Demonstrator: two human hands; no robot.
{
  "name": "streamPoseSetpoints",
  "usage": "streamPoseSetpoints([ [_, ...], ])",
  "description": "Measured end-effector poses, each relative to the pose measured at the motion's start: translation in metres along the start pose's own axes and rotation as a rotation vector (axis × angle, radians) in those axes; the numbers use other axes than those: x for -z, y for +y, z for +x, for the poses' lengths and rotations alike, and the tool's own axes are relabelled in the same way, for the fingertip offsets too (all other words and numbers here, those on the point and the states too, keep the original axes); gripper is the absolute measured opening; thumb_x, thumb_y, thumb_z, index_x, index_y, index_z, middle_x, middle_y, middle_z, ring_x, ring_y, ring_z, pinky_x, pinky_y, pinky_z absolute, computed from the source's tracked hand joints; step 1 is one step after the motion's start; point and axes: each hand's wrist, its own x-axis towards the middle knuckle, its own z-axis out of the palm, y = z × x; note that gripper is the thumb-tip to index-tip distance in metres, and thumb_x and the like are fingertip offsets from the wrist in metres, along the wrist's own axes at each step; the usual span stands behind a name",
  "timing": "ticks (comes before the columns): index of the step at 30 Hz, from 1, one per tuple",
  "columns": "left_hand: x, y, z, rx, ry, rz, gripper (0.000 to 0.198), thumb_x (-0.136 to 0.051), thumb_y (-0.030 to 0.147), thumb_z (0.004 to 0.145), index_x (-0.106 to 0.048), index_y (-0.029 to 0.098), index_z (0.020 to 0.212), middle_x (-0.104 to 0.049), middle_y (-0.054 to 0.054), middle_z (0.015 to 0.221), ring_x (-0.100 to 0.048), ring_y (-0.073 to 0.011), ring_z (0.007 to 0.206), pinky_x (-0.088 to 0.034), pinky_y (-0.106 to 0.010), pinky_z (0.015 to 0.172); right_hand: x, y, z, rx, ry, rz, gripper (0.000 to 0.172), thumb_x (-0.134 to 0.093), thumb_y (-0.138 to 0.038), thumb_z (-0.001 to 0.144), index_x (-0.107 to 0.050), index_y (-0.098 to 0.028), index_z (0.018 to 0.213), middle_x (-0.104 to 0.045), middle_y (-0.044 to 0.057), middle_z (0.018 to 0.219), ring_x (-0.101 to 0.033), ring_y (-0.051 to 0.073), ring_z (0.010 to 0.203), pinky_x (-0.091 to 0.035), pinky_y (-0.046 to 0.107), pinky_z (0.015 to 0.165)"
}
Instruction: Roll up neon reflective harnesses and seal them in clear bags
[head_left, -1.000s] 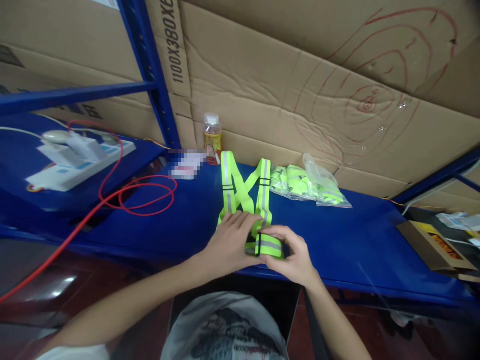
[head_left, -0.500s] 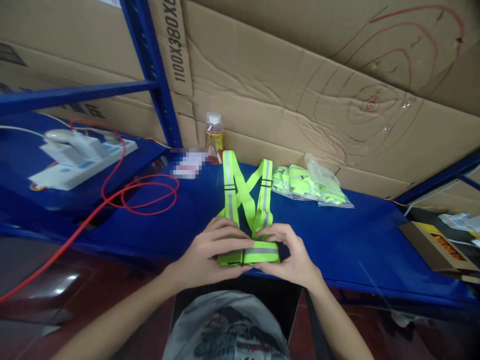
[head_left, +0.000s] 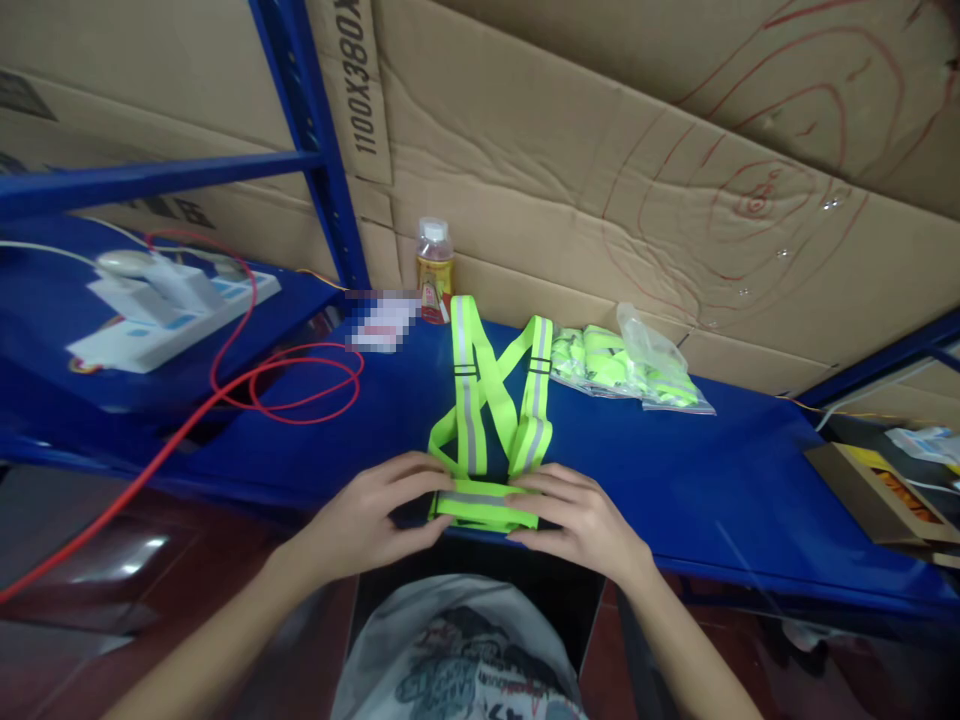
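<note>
A neon yellow-green reflective vest (head_left: 472, 420) made of straps with silver stripes lies on the blue table, its shoulder straps crossing and stretching away from me. The waist belt is gathered into a flat folded band at the table's near edge. My left hand (head_left: 382, 510) closes on the left end of that band, thumb below and fingers above. On its right part, my right hand (head_left: 570, 515) has the fingers laid over the top and the thumb underneath. Black slider buckles show on both shoulder straps.
Clear bags of folded yellow-green straps (head_left: 626, 365) lie behind, to the right. A bottle (head_left: 434, 275) stands against the cardboard wall (head_left: 525, 200). Leftward are a red cable (head_left: 300, 380) and a white power strip (head_left: 172, 325). An open cardboard box (head_left: 862, 495) sits at far right.
My left hand has slid left to the band's end, and my right hand now lies over its right part. The folded band sits flatter, its buckle no longer in front. The view shifted slightly.
</note>
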Motion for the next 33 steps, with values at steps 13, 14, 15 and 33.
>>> streamPoseSetpoints([
  [13,-0.01,0.004,0.006,-0.127,-0.158,0.144,0.029,-0.074,0.025,0.103,-0.074,0.027,0.132,-0.077,-0.009,0.133,-0.072,-0.0256,0.124,-0.061,-0.044,0.115,0.007,-0.007,-0.022,-0.165,-0.084,-0.142,0.047,-0.074,-0.03,0.102,-0.068,-0.037,0.148,-0.079,0.007,0.138,-0.071,0.037,0.137,-0.063,0.062,0.114],
  [14,-0.01,0.005,0.008,-0.123,-0.167,0.137,0.028,-0.074,0.025,0.103,-0.074,0.027,0.131,-0.076,-0.009,0.133,-0.072,-0.0253,0.125,-0.061,-0.044,0.114,0.007,-0.008,-0.023,-0.174,-0.077,-0.178,0.047,-0.074,-0.03,0.103,-0.067,-0.038,0.149,-0.079,0.007,0.138,-0.073,0.039,0.134,-0.065,0.066,0.11],
  [15,-0.01,0.005,0.011,-0.12,-0.178,0.125,0.027,-0.073,0.024,0.104,-0.075,0.028,0.131,-0.076,-0.009,0.133,-0.071,-0.025,0.125,-0.06,-0.044,0.115,0.008,-0.009,-0.024,-0.185,-0.074,-0.204,0.047,-0.073,-0.03,0.103,-0.066,-0.038,0.149,-0.079,0.007,0.139,-0.075,0.039,0.129,-0.067,0.067,0.104],
  [33,-0.003,0.011,0.048,0.069,-0.338,-0.115,0.027,-0.058,0.023,0.112,-0.077,0.025,0.13,-0.078,-0.006,0.117,-0.076,-0.0179,0.101,-0.059,-0.028,0.094,0.007,-0.016,-0.031,-0.213,0.029,-0.218,0.074,-0.076,-0.039,0.1,-0.046,-0.036,0.168,-0.078,0.014,0.127,-0.08,0.035,0.111,-0.073,0.047,0.078],
])
